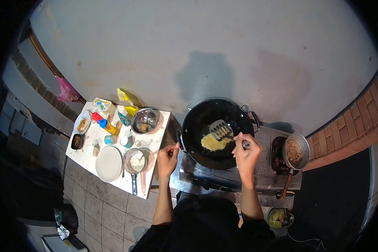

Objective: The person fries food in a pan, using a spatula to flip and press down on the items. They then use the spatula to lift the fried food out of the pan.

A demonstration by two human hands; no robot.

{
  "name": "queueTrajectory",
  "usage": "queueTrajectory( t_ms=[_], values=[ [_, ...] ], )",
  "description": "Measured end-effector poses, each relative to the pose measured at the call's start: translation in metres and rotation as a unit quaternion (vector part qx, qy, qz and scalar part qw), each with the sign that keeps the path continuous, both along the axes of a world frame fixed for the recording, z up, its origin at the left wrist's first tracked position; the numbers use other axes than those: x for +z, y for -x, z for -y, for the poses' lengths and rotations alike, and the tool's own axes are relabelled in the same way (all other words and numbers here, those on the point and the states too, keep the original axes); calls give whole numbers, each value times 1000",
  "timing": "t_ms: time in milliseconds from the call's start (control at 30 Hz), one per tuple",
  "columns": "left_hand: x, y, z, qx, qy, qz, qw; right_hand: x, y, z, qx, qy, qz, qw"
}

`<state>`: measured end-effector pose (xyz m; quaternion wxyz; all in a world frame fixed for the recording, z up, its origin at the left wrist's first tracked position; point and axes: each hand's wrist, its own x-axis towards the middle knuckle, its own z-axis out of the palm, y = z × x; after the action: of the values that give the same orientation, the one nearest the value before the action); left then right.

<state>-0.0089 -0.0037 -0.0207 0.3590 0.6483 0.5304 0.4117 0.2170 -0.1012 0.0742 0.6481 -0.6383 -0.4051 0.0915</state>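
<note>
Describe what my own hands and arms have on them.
Your left hand and right hand are both gloveless, with no watch or bracelet visible. Plain black sleeves, roughly elbow-length, match your black top. No markings are discernible on the fabric.

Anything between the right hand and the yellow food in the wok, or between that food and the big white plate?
Right hand to yellow food: nothing visible but its own slotted spatula.
Food to plate: wok wall, left hand and long-handled pan lie across the direct line.
</note>
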Motion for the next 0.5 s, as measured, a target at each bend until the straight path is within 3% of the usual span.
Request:
queueTrajectory(
  t_ms=[333,500],
  values=[
    [21,-14,-4,25,6,8,1000,-2,-17,21,-42,25,30,998],
    [8,-19,-10,27,-6,78,997,-11,-26,33,-61,68,8,996]
  ],
)
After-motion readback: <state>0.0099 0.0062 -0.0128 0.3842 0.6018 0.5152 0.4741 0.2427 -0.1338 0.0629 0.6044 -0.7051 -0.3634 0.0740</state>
